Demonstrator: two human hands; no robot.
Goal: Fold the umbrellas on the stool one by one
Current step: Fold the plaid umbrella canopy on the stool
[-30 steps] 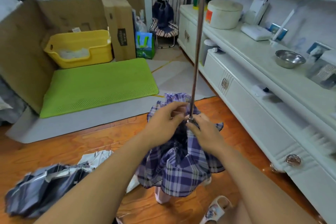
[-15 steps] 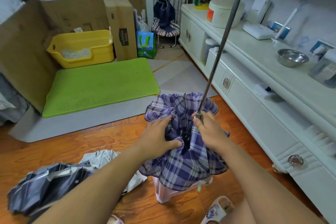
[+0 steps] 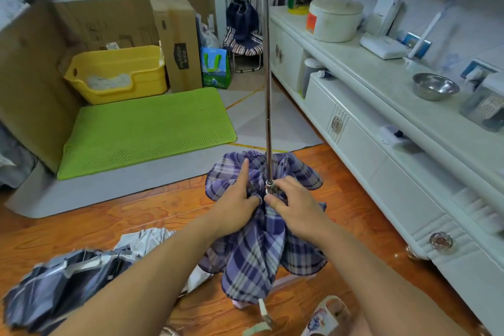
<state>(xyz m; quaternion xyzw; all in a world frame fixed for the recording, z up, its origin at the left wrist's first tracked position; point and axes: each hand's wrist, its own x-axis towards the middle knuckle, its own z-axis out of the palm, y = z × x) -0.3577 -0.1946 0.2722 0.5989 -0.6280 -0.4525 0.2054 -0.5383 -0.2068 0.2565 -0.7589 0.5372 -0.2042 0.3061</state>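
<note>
I count two umbrellas: one purple plaid umbrella (image 3: 253,248) with its shaft up, and one dark grey umbrella (image 3: 62,278) on the floor to the left. Two hands are in view, the left hand (image 3: 234,207) and the right hand (image 3: 294,207), both on the plaid fabric. I see one yellow tub (image 3: 117,73), one green mat (image 3: 144,128), one steel bowl (image 3: 435,86), one white round pot (image 3: 336,19), and one striped folding chair (image 3: 242,43). Cardboard boxes: I make out at least two, the tall box (image 3: 180,43) and flat sheets behind. One sandal (image 3: 327,316) shows at the bottom edge.
</note>
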